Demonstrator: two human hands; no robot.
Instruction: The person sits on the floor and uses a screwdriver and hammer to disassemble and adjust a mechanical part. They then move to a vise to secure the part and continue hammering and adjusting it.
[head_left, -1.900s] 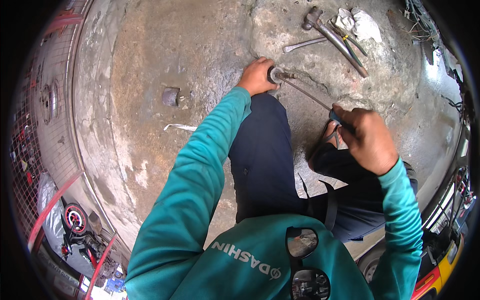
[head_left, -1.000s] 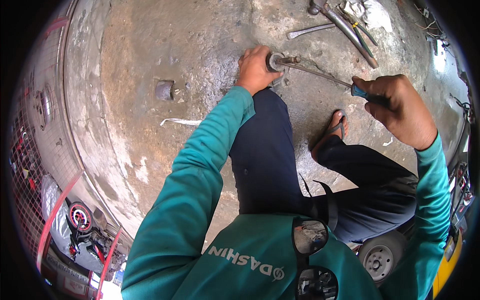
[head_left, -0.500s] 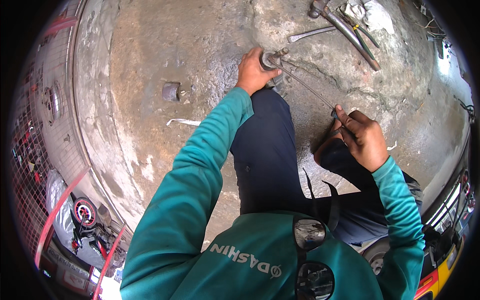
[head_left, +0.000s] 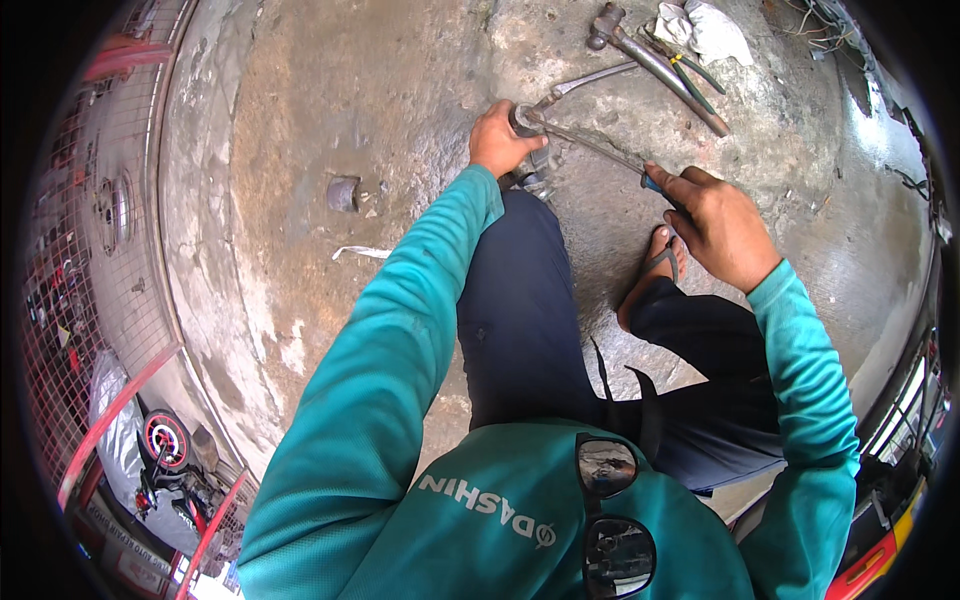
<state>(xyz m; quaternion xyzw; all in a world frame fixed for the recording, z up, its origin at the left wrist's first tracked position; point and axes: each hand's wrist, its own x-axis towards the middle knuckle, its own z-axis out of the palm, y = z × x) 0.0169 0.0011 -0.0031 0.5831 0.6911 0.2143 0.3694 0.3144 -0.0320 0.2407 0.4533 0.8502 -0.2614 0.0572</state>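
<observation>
While a rough, damp-stained concrete floor (head_left: 300, 120) is spread out below, a red-framed mesh fence (head_left: 60, 280) is seen at the left, with a red-rimmed wheel (head_left: 167, 440) parked beyond it. Up at the top right, a hammer (head_left: 660, 72) is laid beside yellow-and-green pliers (head_left: 697, 80), and a white cloth (head_left: 717, 33) is bunched just behind them. Over to the left, a curved metal piece (head_left: 343, 194) is left on the bare concrete, with a white strip (head_left: 362, 252) nearby.

Now to the grip: by the left hand (head_left: 500, 143), a round metal part (head_left: 526, 121) is clasped just beyond the dark-trousered knee (head_left: 525, 215), fingers wrapped round its far side and thumb pressed along the near one. By the right hand (head_left: 725, 222), a long screwdriver (head_left: 597, 148) is gripped at its blue handle, closed tight, its shaft pointed at the part's face; whether the tip is seated cannot be told.

The left arm is stretched nearly straight from the lower left; the right is bent, its wrist held above the sandalled foot (head_left: 665, 255).
</observation>
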